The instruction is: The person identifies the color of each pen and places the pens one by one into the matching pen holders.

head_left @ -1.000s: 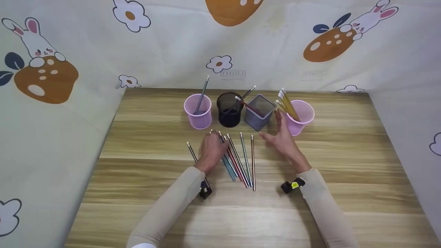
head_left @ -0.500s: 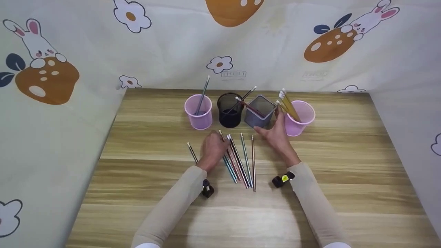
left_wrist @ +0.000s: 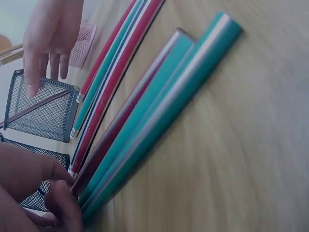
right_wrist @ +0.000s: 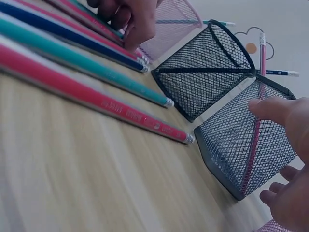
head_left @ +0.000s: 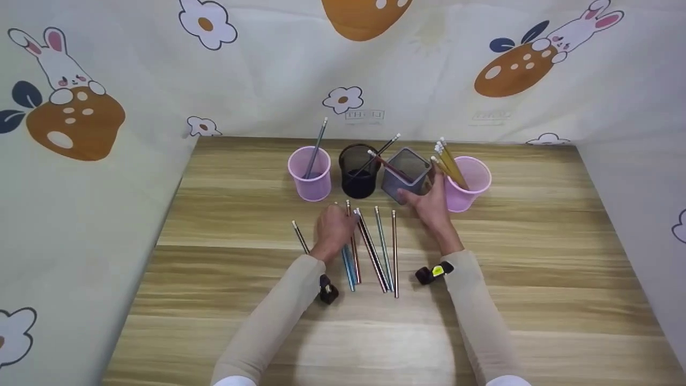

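My left hand (head_left: pixel 333 228) pinches teal pencils (left_wrist: pixel 161 113) near their eraser ends; a dark red pencil (head_left: pixel 355 260) lies alongside them. Whether the fingers hold that red one too is hard to tell. To the right lie loose striped and red pencils (head_left: pixel 371 251), a teal pencil (head_left: pixel 382 241) and a reddish pencil (head_left: pixel 395 257). My right hand (head_left: pixel 430 209) is at the grey square mesh pen holder (right_wrist: pixel 227 130), thumb in front, fingers on its right side. Its fingers look straight, and firm contact cannot be made out. One red pencil leans inside that holder.
A pink holder (head_left: pixel 311 187) with one pencil and a black round holder (head_left: pixel 356 187) with a dark pencil stand left of the square one. On the right, another pink holder (head_left: pixel 461 201) bears several yellow pencils. A dark pencil (head_left: pixel 300 236) lies left of my left hand.
The teal pencils and the dark red one have swung left, apart from the other loose pencils, with my left hand. My right hand has moved left, closer around the square holder.
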Action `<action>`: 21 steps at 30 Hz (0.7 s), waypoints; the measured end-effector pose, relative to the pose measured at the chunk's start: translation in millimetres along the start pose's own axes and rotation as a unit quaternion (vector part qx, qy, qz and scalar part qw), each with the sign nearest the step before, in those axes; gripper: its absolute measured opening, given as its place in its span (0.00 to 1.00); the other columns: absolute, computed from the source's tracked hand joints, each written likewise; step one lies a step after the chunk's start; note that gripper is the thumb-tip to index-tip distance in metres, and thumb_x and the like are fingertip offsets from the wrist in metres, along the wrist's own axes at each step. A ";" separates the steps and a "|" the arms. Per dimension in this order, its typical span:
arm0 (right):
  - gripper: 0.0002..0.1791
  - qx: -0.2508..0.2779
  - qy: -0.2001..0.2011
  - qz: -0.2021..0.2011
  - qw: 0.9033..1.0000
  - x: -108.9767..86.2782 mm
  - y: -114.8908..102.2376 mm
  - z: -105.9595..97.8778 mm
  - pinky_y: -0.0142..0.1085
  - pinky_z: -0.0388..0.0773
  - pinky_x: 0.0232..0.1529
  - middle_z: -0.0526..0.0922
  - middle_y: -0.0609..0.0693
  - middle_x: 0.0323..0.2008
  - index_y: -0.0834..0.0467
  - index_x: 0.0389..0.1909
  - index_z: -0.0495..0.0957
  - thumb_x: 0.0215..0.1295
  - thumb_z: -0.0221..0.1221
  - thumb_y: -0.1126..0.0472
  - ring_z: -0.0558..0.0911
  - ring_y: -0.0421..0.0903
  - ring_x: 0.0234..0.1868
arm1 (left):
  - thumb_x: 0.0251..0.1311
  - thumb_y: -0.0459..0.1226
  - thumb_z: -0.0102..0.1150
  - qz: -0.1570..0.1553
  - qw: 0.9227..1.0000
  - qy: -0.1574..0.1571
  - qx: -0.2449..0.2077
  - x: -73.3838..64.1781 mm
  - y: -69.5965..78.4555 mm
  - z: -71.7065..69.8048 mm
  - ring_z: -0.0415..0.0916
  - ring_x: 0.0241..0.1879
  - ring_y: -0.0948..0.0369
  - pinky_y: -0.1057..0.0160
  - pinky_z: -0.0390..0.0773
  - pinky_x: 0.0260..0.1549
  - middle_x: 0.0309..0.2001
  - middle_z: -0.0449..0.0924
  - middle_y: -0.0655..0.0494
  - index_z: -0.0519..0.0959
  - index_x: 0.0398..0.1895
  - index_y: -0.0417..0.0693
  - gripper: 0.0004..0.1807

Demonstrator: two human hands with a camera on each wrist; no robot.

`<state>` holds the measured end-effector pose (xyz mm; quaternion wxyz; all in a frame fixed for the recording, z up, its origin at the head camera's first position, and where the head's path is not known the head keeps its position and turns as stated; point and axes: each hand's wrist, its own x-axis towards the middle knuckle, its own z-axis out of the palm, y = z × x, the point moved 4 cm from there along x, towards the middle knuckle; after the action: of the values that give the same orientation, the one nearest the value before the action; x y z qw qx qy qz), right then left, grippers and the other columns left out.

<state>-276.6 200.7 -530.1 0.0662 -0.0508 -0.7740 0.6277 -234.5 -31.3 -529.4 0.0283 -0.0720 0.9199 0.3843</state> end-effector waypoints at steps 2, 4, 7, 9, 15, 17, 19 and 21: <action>0.59 0.008 0.003 0.002 1.000 0.6 0.5 1.3 0.44 0.53 0.80 0.56 0.62 0.77 0.59 0.79 0.45 0.50 0.73 0.70 0.58 0.57 0.78 | 0.60 0.40 0.63 -0.007 1.000 -0.006 -0.016 0.5 0.0 0.5 0.65 0.13 0.62 0.65 0.59 0.15 0.07 0.64 0.65 0.66 0.04 0.57 0.27; 0.59 0.015 0.006 0.002 1.000 0.9 1.6 2.6 0.44 0.56 0.79 0.56 0.63 0.77 0.59 0.79 0.44 0.51 0.72 0.71 0.59 0.58 0.77 | 0.59 0.41 0.63 -0.021 0.999 -0.012 -0.036 1.0 -0.7 0.5 0.65 0.13 0.63 0.65 0.60 0.15 0.06 0.64 0.65 0.67 0.04 0.57 0.26; 0.60 0.025 0.009 0.001 1.000 1.0 2.8 3.9 0.44 0.57 0.79 0.57 0.63 0.76 0.59 0.79 0.43 0.52 0.72 0.71 0.60 0.59 0.77 | 0.58 0.44 0.63 -0.044 0.997 -0.019 -0.059 2.5 -2.8 -0.8 0.64 0.13 0.63 0.65 0.60 0.16 0.07 0.64 0.66 0.69 0.04 0.58 0.25; 0.59 0.030 0.008 -0.003 1.000 1.1 2.7 4.8 0.44 0.56 0.79 0.58 0.64 0.76 0.59 0.79 0.44 0.52 0.72 0.71 0.60 0.58 0.77 | 0.57 0.45 0.64 -0.056 0.996 -0.014 -0.068 3.2 -4.1 -3.1 0.63 0.15 0.63 0.65 0.60 0.16 0.09 0.65 0.66 0.69 0.05 0.58 0.24; 0.59 0.046 0.001 -0.007 0.999 1.1 1.3 6.4 0.44 0.56 0.79 0.59 0.63 0.76 0.58 0.79 0.44 0.51 0.71 0.73 0.60 0.58 0.77 | 0.53 0.42 0.63 -0.052 0.996 -0.003 -0.067 2.7 -3.9 -6.7 0.65 0.19 0.63 0.66 0.63 0.19 0.16 0.69 0.64 0.72 0.10 0.58 0.16; 0.60 0.044 0.002 -0.003 0.999 0.6 2.1 6.2 0.44 0.57 0.79 0.59 0.63 0.76 0.57 0.79 0.44 0.51 0.71 0.73 0.60 0.58 0.77 | 0.53 0.40 0.63 -0.033 0.998 -0.001 -0.053 2.2 -1.9 -5.8 0.66 0.20 0.63 0.66 0.63 0.19 0.17 0.71 0.64 0.74 0.11 0.58 0.15; 0.60 0.047 -0.003 0.002 0.999 0.1 3.3 6.5 0.43 0.57 0.79 0.58 0.62 0.76 0.57 0.80 0.44 0.51 0.71 0.72 0.60 0.57 0.77 | 0.54 0.38 0.63 -0.018 0.999 0.002 -0.036 1.9 0.1 -4.3 0.66 0.19 0.64 0.67 0.63 0.18 0.16 0.71 0.64 0.73 0.09 0.58 0.17; 0.60 0.043 -0.006 0.008 0.999 -0.4 4.7 6.7 0.43 0.57 0.79 0.57 0.62 0.77 0.55 0.80 0.43 0.52 0.71 0.71 0.60 0.57 0.77 | 0.56 0.37 0.63 -0.005 1.000 0.008 -0.017 1.7 1.8 -3.1 0.64 0.18 0.63 0.66 0.60 0.17 0.14 0.67 0.63 0.68 0.07 0.57 0.22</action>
<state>-277.4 195.1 -536.1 0.0589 -0.0500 -0.7462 0.6612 -236.4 -32.4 -526.2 0.0211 -0.0802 0.9130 0.3995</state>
